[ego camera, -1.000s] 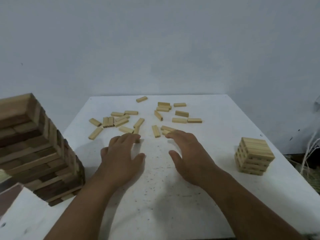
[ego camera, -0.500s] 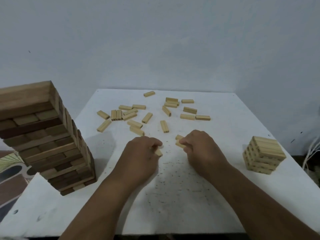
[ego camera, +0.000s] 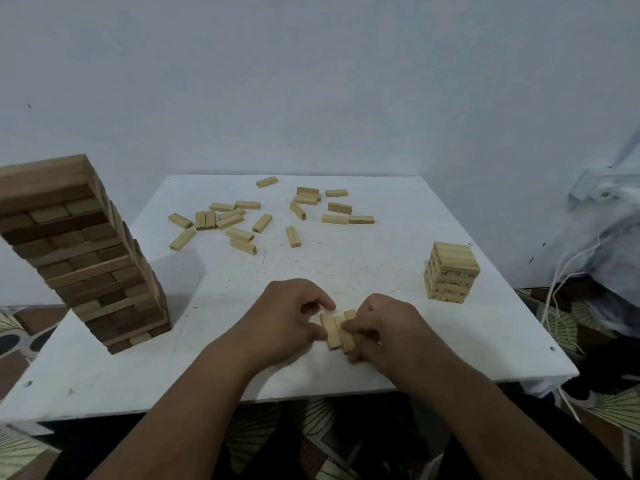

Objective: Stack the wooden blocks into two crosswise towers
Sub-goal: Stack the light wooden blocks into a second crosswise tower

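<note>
Near the front of the white table [ego camera: 381, 265], three small pale wooden blocks [ego camera: 337, 329] lie side by side. My left hand [ego camera: 287, 317] pinches them from the left and my right hand [ego camera: 384, 330] presses them from the right. A small crosswise tower [ego camera: 450, 271] of pale blocks stands at the right. Several loose pale blocks [ego camera: 242, 223] lie scattered across the far half of the table.
A tall crosswise tower of large brown blocks [ego camera: 83, 258] stands at the table's left and leans in this wide-angle view. A white bag and strings [ego camera: 602, 237] sit off the right edge. Patterned floor shows below the front edge.
Both hands closed on blocks among the scattered ones and pulled back toward the table's front. The blocks now lie together in a row between the hands.
</note>
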A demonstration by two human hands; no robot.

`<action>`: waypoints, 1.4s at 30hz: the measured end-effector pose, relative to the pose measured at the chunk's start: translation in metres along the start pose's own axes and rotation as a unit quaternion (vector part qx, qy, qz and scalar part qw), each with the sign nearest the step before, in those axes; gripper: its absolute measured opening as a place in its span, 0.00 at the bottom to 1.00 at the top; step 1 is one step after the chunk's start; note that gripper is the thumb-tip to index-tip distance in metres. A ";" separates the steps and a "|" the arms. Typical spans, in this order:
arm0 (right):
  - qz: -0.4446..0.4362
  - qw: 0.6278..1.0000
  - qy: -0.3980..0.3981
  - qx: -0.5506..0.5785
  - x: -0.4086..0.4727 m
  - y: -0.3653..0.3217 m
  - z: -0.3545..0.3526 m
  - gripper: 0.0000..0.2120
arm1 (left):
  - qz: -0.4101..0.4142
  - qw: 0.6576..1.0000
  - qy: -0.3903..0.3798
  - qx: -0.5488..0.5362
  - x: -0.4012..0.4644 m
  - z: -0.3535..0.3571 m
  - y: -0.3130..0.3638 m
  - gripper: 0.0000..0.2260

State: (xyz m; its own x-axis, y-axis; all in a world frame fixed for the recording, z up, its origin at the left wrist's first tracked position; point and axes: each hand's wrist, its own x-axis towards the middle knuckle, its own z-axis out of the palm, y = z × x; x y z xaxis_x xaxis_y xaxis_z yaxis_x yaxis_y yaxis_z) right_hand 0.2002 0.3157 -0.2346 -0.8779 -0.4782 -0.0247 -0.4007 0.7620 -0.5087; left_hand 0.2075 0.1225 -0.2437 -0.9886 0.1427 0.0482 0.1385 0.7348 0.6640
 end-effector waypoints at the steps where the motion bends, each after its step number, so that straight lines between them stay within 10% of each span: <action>1: -0.009 1.000 0.004 -0.003 -0.001 0.002 0.001 0.10 | -0.003 1.000 0.003 0.011 -0.001 0.001 0.000 0.13; 29: -0.059 0.993 0.019 0.105 0.004 0.031 -0.007 0.17 | 0.051 0.997 0.049 -0.039 -0.008 0.014 0.014 0.23; 42: -0.083 0.963 0.233 0.103 -0.001 0.063 -0.059 0.23 | 0.101 0.985 0.089 -0.106 0.051 0.020 0.070 0.27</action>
State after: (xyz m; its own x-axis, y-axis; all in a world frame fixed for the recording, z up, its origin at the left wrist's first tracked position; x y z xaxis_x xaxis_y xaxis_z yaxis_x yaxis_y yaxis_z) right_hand 0.1600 0.3904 -0.2157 -0.8472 -0.3015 0.4373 -0.5281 0.5664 -0.6327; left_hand 0.1677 0.1949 -0.2096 -0.9398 0.1394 0.3121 0.3359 0.5455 0.7678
